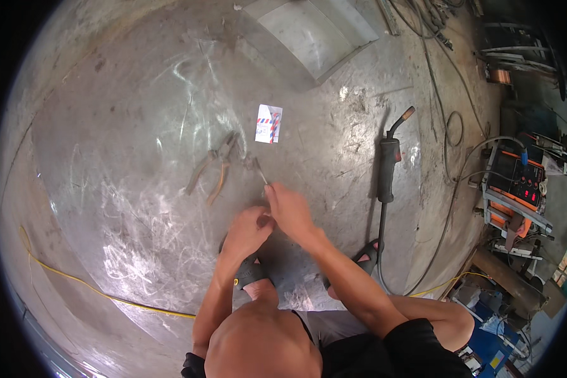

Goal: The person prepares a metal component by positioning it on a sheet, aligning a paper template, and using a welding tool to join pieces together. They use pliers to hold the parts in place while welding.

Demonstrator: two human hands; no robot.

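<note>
My right hand [288, 209] is closed around a thin metal rod-like piece [262, 173], whose far end sticks out past my fingers. Its exact kind is too small to tell. My left hand [247, 229] is curled up against the right one. Whatever its fingers pinch is hidden between the two hands. A pair of pliers [222, 151] with worn handles lies spread just beyond my hands. Farther off, a small white paper [268, 123] with red and blue stripes rests flat on the metal sheet [151, 151].
On the right lies a black welding torch [389, 167], its cable curving back near my foot. A bent sheet-metal piece [309, 41] stands at the far side. An orange welding machine [516, 179] and loose cables line the right. A yellow cord [107, 295] crosses the left.
</note>
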